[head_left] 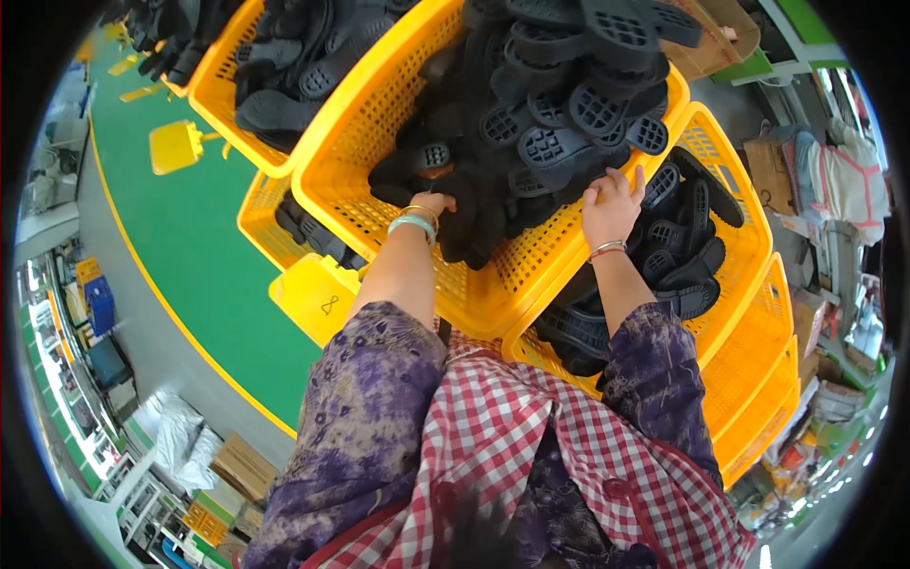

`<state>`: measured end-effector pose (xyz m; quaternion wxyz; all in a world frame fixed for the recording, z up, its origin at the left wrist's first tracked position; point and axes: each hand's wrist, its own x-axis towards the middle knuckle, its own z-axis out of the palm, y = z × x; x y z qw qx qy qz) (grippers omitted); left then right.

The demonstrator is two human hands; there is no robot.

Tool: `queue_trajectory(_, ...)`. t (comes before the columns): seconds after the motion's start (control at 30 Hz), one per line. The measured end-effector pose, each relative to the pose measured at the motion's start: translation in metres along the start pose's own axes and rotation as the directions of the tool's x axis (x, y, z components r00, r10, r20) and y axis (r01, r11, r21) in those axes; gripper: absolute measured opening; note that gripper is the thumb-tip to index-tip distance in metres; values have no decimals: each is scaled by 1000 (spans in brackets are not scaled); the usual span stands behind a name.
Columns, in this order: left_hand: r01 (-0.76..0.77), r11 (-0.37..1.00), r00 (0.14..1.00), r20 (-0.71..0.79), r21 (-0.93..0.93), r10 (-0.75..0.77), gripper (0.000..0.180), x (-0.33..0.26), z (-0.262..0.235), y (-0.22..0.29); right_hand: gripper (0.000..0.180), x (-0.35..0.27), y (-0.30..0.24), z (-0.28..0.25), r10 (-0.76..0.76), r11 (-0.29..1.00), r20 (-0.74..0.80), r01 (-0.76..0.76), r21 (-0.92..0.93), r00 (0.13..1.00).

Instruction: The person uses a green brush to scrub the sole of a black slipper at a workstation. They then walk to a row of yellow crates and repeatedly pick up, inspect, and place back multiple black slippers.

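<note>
A large yellow basket (360, 133) with perforated walls stands tilted in front of me, heaped with black shoe soles (553, 147) whose undersides show grid treads. My left hand (435, 203) reaches inside over the near left wall, its fingers closed on a dark shoe sole (464, 228) and partly hidden by it. At the right wall, my right hand (612, 204) is bent over the rim with its fingers curled on the basket's edge, close to the heap.
Below on the right, another yellow basket (749, 275) holds more soles, beside stacked yellow baskets (754, 379). More filled baskets (213, 85) stand at the far left. A yellow flap (313, 294) juts out by my left forearm over the green floor (190, 247). Cardboard (711, 38) lies far right.
</note>
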<state>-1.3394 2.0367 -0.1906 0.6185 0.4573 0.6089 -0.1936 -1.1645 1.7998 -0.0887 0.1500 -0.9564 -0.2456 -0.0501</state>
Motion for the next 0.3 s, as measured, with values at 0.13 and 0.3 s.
queue_trajectory(0.13, -71, 967, 994, -99, -245, 48, 55, -45, -44, 27, 13, 0, -6, -7, 22, 999, 18, -22, 30, 1000)
queue_trajectory(0.3, -192, 859, 959, 94, -475, 267, 41, -111, -75, 65, 18, 0, -1, -8, 23, 998, 32, -25, 66, 999)
